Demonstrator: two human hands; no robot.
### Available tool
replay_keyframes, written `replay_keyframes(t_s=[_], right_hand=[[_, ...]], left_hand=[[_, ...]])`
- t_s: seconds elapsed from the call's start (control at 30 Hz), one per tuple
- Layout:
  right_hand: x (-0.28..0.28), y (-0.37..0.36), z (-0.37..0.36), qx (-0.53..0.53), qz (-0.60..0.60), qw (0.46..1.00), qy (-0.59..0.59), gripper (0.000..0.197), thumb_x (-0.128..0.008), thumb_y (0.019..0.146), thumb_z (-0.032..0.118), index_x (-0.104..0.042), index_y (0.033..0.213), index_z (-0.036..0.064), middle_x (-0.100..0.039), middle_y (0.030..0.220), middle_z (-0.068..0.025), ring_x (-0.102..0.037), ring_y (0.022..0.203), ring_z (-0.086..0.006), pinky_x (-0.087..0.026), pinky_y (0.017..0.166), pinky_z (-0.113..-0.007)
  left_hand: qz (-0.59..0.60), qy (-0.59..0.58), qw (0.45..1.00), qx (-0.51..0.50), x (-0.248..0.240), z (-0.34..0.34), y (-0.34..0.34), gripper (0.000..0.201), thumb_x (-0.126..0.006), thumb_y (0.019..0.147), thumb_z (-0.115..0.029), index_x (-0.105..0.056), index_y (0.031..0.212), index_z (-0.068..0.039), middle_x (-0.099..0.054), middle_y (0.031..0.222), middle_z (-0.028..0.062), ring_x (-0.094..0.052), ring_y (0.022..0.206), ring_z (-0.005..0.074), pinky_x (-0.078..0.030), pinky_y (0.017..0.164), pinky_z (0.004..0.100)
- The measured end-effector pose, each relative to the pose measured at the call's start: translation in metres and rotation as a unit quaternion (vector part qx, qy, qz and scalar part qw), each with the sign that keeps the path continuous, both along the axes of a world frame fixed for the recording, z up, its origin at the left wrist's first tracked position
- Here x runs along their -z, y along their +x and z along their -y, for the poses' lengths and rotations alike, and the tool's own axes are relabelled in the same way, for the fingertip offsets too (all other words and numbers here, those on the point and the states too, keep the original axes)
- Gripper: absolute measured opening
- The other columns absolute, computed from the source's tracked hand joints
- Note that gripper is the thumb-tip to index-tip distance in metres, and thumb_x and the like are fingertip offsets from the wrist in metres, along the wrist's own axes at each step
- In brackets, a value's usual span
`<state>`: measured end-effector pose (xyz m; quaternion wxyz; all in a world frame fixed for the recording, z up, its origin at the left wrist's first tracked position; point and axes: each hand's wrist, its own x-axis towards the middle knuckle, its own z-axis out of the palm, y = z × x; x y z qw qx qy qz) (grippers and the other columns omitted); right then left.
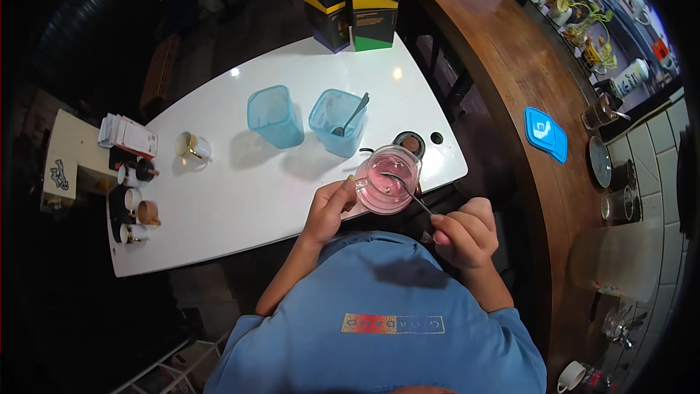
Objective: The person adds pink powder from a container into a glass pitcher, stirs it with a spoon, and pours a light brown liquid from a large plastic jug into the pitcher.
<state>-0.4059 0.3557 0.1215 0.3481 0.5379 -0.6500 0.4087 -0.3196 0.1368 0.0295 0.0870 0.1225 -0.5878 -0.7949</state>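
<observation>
At the white table's front edge, my left hand (pixel 326 213) grips the handle of a clear glass mug (pixel 364 199) with pink contents. My right hand (pixel 469 235) is closed round the handle of a metal spoon (pixel 422 205), whose bowl dips into the pink stuff. Just beyond the mug is a round dark object (pixel 410 144) with a brown centre, partly hidden by the mug. Two light-blue plastic containers stand farther back: the left container (pixel 280 130) and the right container (pixel 332 135), which has another spoon (pixel 356 112) leaning in it.
The white table (pixel 219 211) bears a white-and-gold cup (pixel 191 147) and two tall black boxes (pixel 373 22). Several cups cluster beyond its left end, near a cup (pixel 148 213). To my right runs a wooden counter (pixel 510 58) with a blue lid (pixel 544 134) and a plate (pixel 599 163).
</observation>
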Motion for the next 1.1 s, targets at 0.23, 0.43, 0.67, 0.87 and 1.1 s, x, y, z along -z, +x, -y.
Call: replay_keyframes(t_s=[0.23, 0.43, 0.67, 0.87, 1.1], right_hand=[[0.018, -0.008, 0.001, 0.068, 0.037, 0.994, -0.077, 0.024, -0.065, 0.085, 0.023, -0.061, 0.077, 0.0012, -0.057, 0.07, -0.0047, -0.051, 0.058, -0.0194, -0.04, 0.05, -0.031], [0.037, -0.034, -0.006, 0.073, 0.381, 0.804, -0.45, 0.02, -0.049, 0.095, 0.016, -0.057, 0.092, -0.0021, -0.052, 0.071, -0.001, -0.043, 0.061, -0.0039, -0.034, 0.056, -0.016], [0.167, -0.056, -0.019, 0.225, 0.552, 0.725, -0.345, 0.021, -0.051, 0.095, 0.019, -0.06, 0.102, 0.0007, -0.054, 0.073, 0.0026, -0.044, 0.065, -0.0014, -0.034, 0.059, -0.016], [0.191, -0.053, -0.003, 0.262, 0.596, 0.71, -0.27, 0.024, -0.052, 0.094, 0.02, -0.06, 0.102, -0.0004, -0.058, 0.074, 0.0014, -0.047, 0.066, -0.0018, -0.036, 0.061, -0.017], [0.211, -0.046, 0.006, 0.275, 0.585, 0.717, -0.262, 0.021, -0.053, 0.093, 0.017, -0.059, 0.101, -0.0009, -0.056, 0.072, 0.0023, -0.048, 0.065, -0.0025, -0.037, 0.06, -0.016]], left_hand=[[-0.021, -0.008, 0.998, 0.053, -0.005, 0.002, -0.017, 0.039, -0.043, 0.097, -0.033, -0.049, 0.07, -0.005, -0.046, 0.065, 0.0003, -0.035, 0.06, 0.0078, -0.029, 0.057, 0.024], [-0.017, -0.01, 0.999, 0.046, -0.006, 0.003, -0.016, 0.04, -0.041, 0.097, -0.031, -0.046, 0.067, -0.005, -0.041, 0.063, 0.0001, -0.035, 0.061, 0.0095, -0.029, 0.059, 0.0256], [-0.037, 0.005, 0.999, 0.034, 0.002, 0.012, -0.012, 0.04, -0.042, 0.098, -0.027, -0.047, 0.066, -0.004, -0.042, 0.062, -0.0019, -0.033, 0.059, 0.0067, -0.027, 0.056, 0.0238], [-0.039, 0.037, 0.997, 0.05, 0.01, 0.027, -0.012, 0.04, -0.041, 0.098, -0.025, -0.041, 0.063, -0.006, -0.036, 0.06, -0.0016, -0.031, 0.058, 0.0087, -0.026, 0.055, 0.026], [-0.031, 0.008, 0.996, 0.078, 0.011, 0.033, -0.016, 0.039, -0.04, 0.098, -0.025, -0.042, 0.064, -0.005, -0.036, 0.06, -0.0011, -0.031, 0.059, 0.0097, -0.026, 0.056, 0.0259]])
